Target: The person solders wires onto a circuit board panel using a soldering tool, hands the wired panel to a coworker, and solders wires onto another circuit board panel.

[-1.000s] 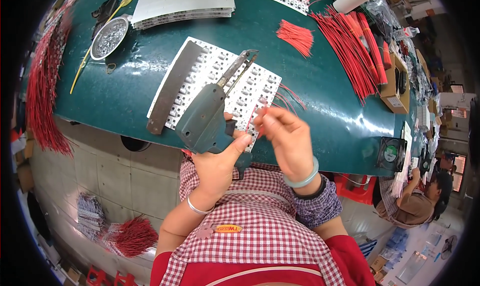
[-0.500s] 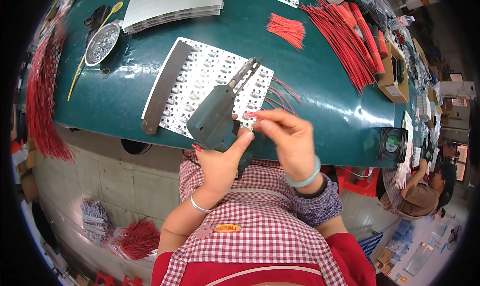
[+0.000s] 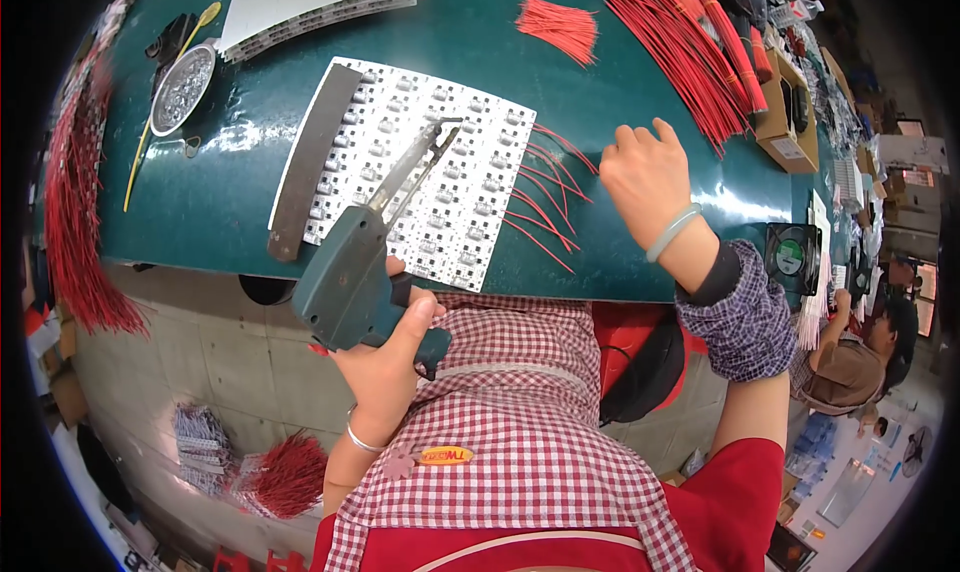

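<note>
Left hand [image 3: 385,357] is wrapped in a closed grip around the handle of a teal pistol-shaped soldering gun [image 3: 350,272], held at the near edge of the dark green worktop [image 3: 200,202]. The gun's long metal tip [image 3: 415,162] reaches out over a white panel of small circuit boards [image 3: 440,202] lying flat near the middle of the near edge; whether the tip touches the panel cannot be told from this angle.

Right hand [image 3: 645,177] is over the worktop to the right of the panel, seen from the back, fingers curled downward and loosely together, holding nothing visible. A pale green bangle [image 3: 672,232] sits on that wrist.

A fan of thin red wires [image 3: 545,197] sticks out from the panel's right edge, between panel and right hand. A dark flat metal bar [image 3: 310,162] lies along the panel's left edge.

Surroundings: small loose bundle of short red wires [image 3: 560,27] near the far edge; large heap of long red wires [image 3: 690,52] toward the far right corner; brown cardboard box [image 3: 785,122] at the right edge; round metal dish [image 3: 182,87] toward the far left; stack of white panels [image 3: 310,7] at the far edge; red wires hanging [image 3: 75,222] over the left edge. Another person [image 3: 850,357] sits beyond the right edge.
</note>
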`<state>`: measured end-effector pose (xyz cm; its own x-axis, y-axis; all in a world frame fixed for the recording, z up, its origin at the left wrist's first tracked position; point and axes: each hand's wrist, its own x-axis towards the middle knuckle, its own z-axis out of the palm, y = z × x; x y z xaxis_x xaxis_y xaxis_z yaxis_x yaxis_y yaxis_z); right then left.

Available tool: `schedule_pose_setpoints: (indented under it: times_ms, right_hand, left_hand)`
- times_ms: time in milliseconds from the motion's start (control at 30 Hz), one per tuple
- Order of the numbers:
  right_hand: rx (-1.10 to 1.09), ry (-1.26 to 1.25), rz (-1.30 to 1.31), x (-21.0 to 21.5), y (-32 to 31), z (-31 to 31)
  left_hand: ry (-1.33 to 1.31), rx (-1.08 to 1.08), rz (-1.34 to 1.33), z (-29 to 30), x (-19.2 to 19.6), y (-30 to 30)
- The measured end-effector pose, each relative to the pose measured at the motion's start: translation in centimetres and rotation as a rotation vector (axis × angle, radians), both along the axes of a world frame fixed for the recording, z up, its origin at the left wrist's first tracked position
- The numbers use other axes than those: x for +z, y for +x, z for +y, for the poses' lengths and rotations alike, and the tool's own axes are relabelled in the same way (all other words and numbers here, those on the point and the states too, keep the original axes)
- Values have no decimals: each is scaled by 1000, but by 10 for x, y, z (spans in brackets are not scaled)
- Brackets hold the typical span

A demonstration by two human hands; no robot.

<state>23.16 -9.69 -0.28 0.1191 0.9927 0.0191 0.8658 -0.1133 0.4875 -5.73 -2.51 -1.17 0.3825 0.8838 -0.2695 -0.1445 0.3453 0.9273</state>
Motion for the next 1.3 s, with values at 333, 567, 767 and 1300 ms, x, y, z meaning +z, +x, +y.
schedule_pose_setpoints:
  times_ms: [333,567,767,1300]
  right_hand:
    - [64,368,430,8,-9,-27]
    - [85,592,993,-34,-92,-32]
    - [122,583,910,-43,-98,-27]
    - [105,524,900,-41,-95,-29]
  left_hand:
    - [-16,-33,-69,-4,-7,-39]
    - [33,-88,171,-16,-11,-68]
    - [430,-230,497,-23,-8,-73]
    - [564,-344,519,-18,-7,-57]
